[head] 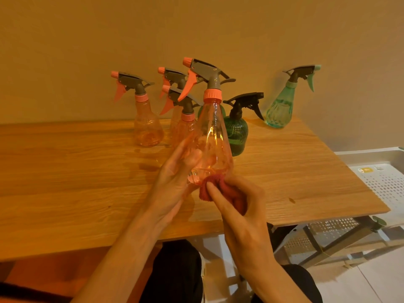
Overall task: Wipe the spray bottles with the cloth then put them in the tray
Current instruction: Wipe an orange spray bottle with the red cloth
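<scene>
My left hand [175, 178] grips the lower body of a clear orange spray bottle [213, 136] with a grey and orange trigger head, lifted above the wooden table [76, 171]. My right hand [238, 206] holds a bunched red cloth [220, 189] pressed against the bottle's base. Behind it stand three more orange spray bottles [147, 125], a dark green bottle [238, 132] with a black head, and a light teal bottle [281, 110] at the back right. A white perforated tray [384, 184] sits to the right, lower than the tabletop.
The table stands against a plain wall. Its right edge runs diagonally beside the tray, and a metal table leg shows below it. My dark-clothed knees are under the front edge. Another green bottle is mostly hidden behind the held one.
</scene>
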Demonstrator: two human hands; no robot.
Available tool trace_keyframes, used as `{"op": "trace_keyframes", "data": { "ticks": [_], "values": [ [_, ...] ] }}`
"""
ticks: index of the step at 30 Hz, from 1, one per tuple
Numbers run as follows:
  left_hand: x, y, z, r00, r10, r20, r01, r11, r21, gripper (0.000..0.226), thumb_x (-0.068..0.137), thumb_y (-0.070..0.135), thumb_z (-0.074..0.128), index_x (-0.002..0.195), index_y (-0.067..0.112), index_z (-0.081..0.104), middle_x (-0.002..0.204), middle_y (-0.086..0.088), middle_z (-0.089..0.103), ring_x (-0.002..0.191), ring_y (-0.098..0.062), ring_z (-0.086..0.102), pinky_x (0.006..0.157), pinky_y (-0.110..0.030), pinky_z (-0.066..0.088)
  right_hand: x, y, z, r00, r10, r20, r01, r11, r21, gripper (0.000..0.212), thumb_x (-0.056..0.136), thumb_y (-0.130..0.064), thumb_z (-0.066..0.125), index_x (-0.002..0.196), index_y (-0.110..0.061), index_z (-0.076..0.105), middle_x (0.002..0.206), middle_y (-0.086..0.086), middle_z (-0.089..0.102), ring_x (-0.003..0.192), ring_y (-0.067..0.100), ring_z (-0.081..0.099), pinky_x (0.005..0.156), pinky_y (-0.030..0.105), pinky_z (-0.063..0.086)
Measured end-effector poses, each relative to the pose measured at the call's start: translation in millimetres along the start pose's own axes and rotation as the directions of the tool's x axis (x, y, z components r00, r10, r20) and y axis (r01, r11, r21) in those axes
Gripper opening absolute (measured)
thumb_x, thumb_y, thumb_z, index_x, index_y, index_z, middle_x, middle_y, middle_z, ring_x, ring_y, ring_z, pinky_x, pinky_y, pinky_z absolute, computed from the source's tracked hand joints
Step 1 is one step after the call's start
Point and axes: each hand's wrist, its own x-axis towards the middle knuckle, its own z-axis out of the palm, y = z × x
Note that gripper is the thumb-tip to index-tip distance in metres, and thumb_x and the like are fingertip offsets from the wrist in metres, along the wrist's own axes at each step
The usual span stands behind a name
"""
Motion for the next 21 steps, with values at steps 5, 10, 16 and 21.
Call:
{"op": "trace_keyframes", "data": {
  "ticks": [5, 10, 16, 21],
  "values": [
    [-2.3, 3.2, 4.3, 1.0, 0.018, -0.011, -0.018, 1.0, 0.008, 0.059, 0.08, 0.042, 0.074, 0.136, 0.037, 0.056, 0.131, -0.001, 0.07, 0.118, -0.019, 0.069, 0.08, -0.031, 0.061, 25.0, -12.2, -4.3, 0.985, -0.174, 0.015, 0.175, 0.982, -0.076, 0.032, 0.095, -0.013, 0.065, 0.127, -0.009, 0.061, 0.133, -0.02, 0.048, 0.126, 0.003, 0.054, 0.101, 0.017, 0.047],
    [-3.7, 3.8, 5.7, 1.0, 0.006, -0.004, -0.006, 1.0, 0.014, 0.048, 0.09, 0.038, 0.07, 0.136, 0.038, 0.055, 0.132, 0.0, 0.069, 0.12, -0.02, 0.067, 0.084, -0.033, 0.061, 23.1, -16.4, -0.3, 0.997, -0.067, -0.048, 0.071, 0.995, 0.074, 0.035, 0.092, -0.027, 0.071, 0.125, -0.034, 0.06, 0.128, -0.007, 0.053, 0.118, 0.026, 0.06, 0.099, 0.036, 0.053],
    [-3.1, 3.2, 4.2, 1.0, 0.009, -0.006, -0.009, 1.0, -0.024, 0.052, 0.082, 0.041, 0.074, 0.131, 0.041, 0.057, 0.13, 0.005, 0.07, 0.12, -0.016, 0.067, 0.08, -0.024, 0.058, -1.8, -1.7, -1.3, 0.998, 0.064, 0.028, -0.067, 0.989, 0.128, 0.036, 0.087, -0.033, 0.076, 0.118, -0.046, 0.062, 0.124, 0.006, 0.059, 0.113, 0.03, 0.066, 0.098, 0.052, 0.052],
    [-2.9, 1.9, 0.3, 0.999, 0.027, 0.03, -0.027, 1.0, 0.011, 0.066, 0.073, 0.05, 0.077, 0.135, 0.042, 0.057, 0.136, 0.0, 0.067, 0.124, -0.021, 0.065, 0.087, -0.034, 0.06, 25.5, -23.0, -5.4, 0.994, -0.084, 0.076, 0.082, 0.996, 0.024, 0.018, 0.1, -0.031, 0.06, 0.117, -0.027, 0.064, 0.113, -0.007, 0.065, 0.118, -0.001, 0.061, 0.099, 0.019, 0.049]
  ]
}}
